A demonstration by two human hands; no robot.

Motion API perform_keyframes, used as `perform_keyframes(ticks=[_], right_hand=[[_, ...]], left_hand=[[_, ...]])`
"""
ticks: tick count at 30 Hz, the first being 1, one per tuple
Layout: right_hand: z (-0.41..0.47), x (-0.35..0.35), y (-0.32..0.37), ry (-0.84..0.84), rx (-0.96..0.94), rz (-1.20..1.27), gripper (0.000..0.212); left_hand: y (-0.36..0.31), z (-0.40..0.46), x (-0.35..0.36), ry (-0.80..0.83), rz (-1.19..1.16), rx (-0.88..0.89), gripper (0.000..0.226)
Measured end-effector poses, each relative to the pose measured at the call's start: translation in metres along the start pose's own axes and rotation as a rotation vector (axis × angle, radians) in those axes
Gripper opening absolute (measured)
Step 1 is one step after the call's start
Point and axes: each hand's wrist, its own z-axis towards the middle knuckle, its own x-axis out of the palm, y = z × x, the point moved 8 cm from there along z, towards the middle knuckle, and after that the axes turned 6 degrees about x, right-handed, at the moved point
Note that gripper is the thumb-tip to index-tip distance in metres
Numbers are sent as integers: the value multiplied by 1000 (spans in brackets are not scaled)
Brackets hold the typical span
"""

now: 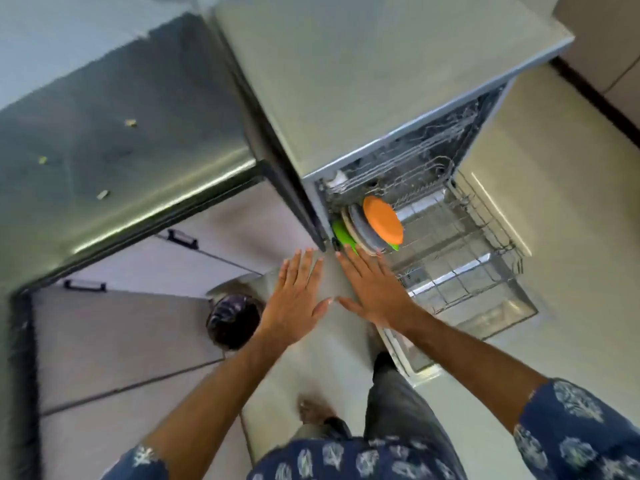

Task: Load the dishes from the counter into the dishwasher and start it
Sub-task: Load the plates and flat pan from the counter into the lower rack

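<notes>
- The left hand [298, 292] and right hand [372, 289] are hovering flat, fingers straight, grasping nothing.
- The round orange plate [382, 220], grey plate [363, 230] and green plate [343, 237] are standing on edge at the left end of the pulled-out wire lower rack [467, 258], probably so water can reach both faces.
- The white dishwasher [346, 98] is standing open; no dishes are showing on the steel counter [121, 133], only small scraps.

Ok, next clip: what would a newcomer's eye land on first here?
The orange plate, standing on edge with grey and green ones in the pulled-out lower rack of the open dishwasher. Then the two flat, spread hands, left hand and right hand, held out side by side before it, holding nothing.
</notes>
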Motion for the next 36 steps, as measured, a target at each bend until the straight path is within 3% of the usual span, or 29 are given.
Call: perform_keyframes(ticks=[11,18,25,31,36], right_hand=[[43,-46,290,-88,-442,-271,79],[83,-55,467,-43,-696,-292,72],[159,-24,587,67,-837,-252,68],[249,2,669,164,-806,-138,63],[354,35,716,263,-531,34,63]], left_hand=[[173,-275,-50,-326,-48,-467,73],[289,-421,-45,-384,-107,-850,72],[357,-479,10,-321,-198,-1061,72],[415,-480,48,-290,-314,-1125,78],[424,-474,65,-288,-244,-1131,70]])
